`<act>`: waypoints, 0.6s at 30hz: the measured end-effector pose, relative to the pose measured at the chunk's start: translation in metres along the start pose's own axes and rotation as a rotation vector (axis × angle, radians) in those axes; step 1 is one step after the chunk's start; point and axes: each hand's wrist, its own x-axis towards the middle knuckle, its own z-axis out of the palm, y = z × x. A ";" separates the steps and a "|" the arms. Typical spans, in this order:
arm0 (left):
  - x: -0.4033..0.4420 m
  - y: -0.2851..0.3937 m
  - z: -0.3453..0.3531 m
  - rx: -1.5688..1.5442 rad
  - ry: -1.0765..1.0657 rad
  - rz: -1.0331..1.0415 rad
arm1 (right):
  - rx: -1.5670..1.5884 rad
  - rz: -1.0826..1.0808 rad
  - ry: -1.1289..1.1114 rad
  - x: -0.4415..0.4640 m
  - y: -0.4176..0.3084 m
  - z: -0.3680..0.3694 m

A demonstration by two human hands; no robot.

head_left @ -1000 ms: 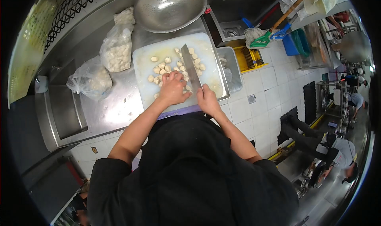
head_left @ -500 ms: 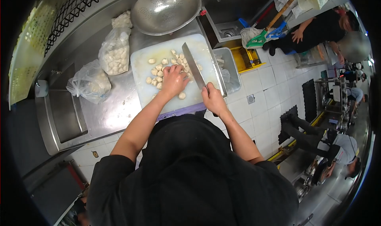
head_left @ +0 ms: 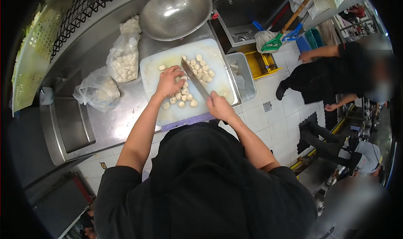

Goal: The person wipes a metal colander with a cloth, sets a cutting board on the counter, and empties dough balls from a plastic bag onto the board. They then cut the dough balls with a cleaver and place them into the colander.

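Note:
On a white cutting board (head_left: pixel 210 48) lie several small, round, off-white balls (head_left: pixel 184 98); their exact kind is unclear. My right hand (head_left: pixel 221 107) is closed around the handle of a large kitchen knife (head_left: pixel 194 78), whose long blade slants across the board among the balls. To the blade's left, my left hand (head_left: pixel 168 83) bends over some of the balls, fingers together and fingertips close to the blade. The pieces beneath that hand are partly hidden. More balls lie beyond the blade on its right.
A steel colander (head_left: pixel 176 12) stands behind the board. Left of it are plastic bags of pale pieces (head_left: pixel 123 58). A clear bin (head_left: pixel 243 79) and a yellow crate (head_left: pixel 261 65) sit at the right. A co-worker (head_left: pixel 323 75) walks on the tiled floor.
The knife and my right hand have shifted left, bringing the blade among the balls. My left hand has moved left, and several balls now lie right of the blade. A co-worker has come nearer.

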 end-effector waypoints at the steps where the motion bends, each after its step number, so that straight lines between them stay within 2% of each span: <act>1: -0.002 -0.004 0.001 0.000 -0.001 -0.001 | 0.001 0.005 -0.024 0.001 0.000 -0.002; 4: -0.011 -0.001 -0.004 -0.076 -0.024 0.069 | -0.001 -0.009 -0.043 0.001 -0.001 -0.005; 6: -0.020 0.015 -0.018 0.027 -0.020 0.130 | -0.023 -0.007 -0.053 0.002 0.001 -0.003; 16: -0.025 0.024 -0.003 -0.004 0.044 0.069 | -0.167 0.034 0.003 0.005 -0.008 0.008; 18: -0.026 0.024 0.002 -0.031 0.170 0.098 | -0.188 0.025 -0.021 0.005 -0.012 0.010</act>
